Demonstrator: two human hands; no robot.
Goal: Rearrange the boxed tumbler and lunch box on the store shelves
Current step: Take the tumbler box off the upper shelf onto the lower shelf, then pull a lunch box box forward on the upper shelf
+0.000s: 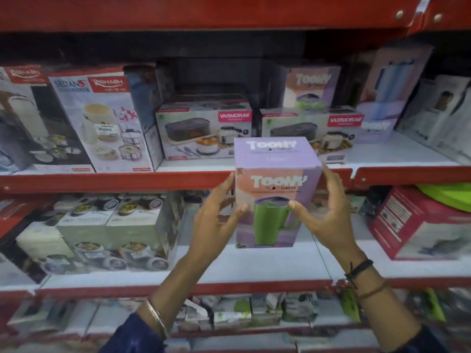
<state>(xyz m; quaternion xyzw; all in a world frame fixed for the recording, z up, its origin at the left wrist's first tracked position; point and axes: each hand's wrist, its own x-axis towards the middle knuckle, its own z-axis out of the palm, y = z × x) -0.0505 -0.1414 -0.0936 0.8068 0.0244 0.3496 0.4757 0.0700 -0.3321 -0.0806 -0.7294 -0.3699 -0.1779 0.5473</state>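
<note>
Held upright in the air before the red metal shelf edge [163, 180]: a lilac cardboard tumbler box [276, 192] printed with a green mug, clamped between left hand [216, 220] and right hand [328, 215]. Behind, on the shelf, two white lunch box cartons [204, 133], closed.

**Red shelves, packed tight**

I face red metal shelving [114, 180] with white shelf boards [293, 263]. A red beam [204, 11] with bolts runs overhead. The back of the top bay [216, 70] is dark and shadowed. Boxed goods [102, 118] crowd every level; the lowest row is blurred.
</note>
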